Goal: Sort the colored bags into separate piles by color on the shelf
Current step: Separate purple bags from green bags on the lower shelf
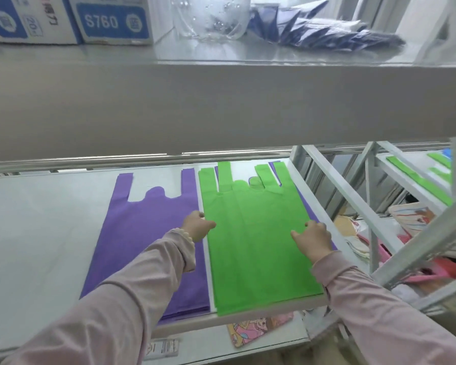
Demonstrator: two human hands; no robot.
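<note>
At the right end of the shelf point(37, 233) the green bag point(250, 241) lies flat over a purple bag point(305, 204), just beside the purple pile point(148, 233). The left hand point(196, 225) pinches its left edge, fingers curled. The right hand point(313, 237) grips its right edge likewise.
</note>
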